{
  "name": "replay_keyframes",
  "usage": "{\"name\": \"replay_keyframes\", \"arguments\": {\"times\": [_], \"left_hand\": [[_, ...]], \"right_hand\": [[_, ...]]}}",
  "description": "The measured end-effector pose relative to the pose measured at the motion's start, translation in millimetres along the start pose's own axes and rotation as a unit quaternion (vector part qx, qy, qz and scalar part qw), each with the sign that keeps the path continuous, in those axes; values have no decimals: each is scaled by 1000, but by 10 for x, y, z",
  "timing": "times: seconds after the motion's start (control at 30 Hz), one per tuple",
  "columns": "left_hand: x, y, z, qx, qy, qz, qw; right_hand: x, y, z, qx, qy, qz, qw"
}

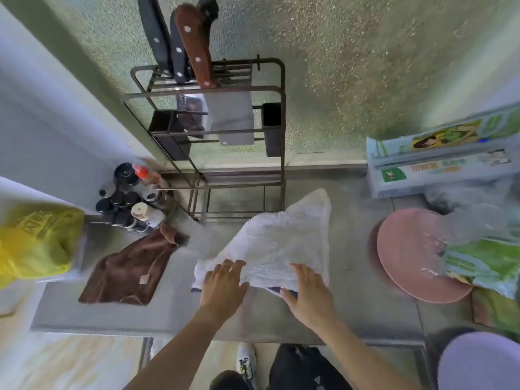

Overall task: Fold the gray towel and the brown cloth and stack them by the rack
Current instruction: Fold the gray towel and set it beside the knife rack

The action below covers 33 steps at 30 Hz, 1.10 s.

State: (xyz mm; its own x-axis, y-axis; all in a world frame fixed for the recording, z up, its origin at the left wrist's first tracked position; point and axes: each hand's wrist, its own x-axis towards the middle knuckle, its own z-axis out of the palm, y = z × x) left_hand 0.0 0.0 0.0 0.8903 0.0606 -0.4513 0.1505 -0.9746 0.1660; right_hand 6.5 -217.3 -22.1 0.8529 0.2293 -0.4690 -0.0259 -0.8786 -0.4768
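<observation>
Rack at back of worktop, spice bottles left, pink plate right. Brown cloth lies flat, left of gray towel. Left hand and right hand press towel's near edge, fingers spread flat, gripping nothing.

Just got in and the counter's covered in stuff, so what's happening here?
A person is folding laundry on the counter. Both hands, left and right, lie flat on the near edge of the gray towel, which is spread in front of the rack and looks partly folded. The brown cloth lies crumpled to the left, untouched, beside a cluster of bottles. Nothing is stacked yet.
</observation>
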Motion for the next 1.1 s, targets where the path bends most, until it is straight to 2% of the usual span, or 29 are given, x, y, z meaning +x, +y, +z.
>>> {"name": "replay_keyframes", "arguments": {"times": [0.03,0.2,0.33,0.43,0.5,0.57,0.77,0.97,1.1], "left_hand": [[51,8,30,12,-20,-3,1000],[248,-105,293,84,-20,-10,996],[339,-265,322,128,14,-15,992],[297,-323,162,137,21,-5,990],[234,-381,-7,115,24,-14,993],[160,-494,-174,76,66,-18,995],[-134,-760,-855,-37,200,-3,979],[-625,-714,-1651,-208,315,64,924],[-897,-775,-2086,-197,375,138,895]], "right_hand": [[61,63,30,-13,4,-8,1000],[247,316,159,-101,17,-11,995],[343,382,141,-172,55,-30,983],[333,378,29,-171,67,-15,983],[285,327,-145,-110,106,23,988],[234,273,-371,-36,166,47,984],[-167,-114,-1125,40,318,-47,946],[-767,-619,-1721,76,431,-138,889],[-1103,-799,-2064,93,481,-142,860]]}}
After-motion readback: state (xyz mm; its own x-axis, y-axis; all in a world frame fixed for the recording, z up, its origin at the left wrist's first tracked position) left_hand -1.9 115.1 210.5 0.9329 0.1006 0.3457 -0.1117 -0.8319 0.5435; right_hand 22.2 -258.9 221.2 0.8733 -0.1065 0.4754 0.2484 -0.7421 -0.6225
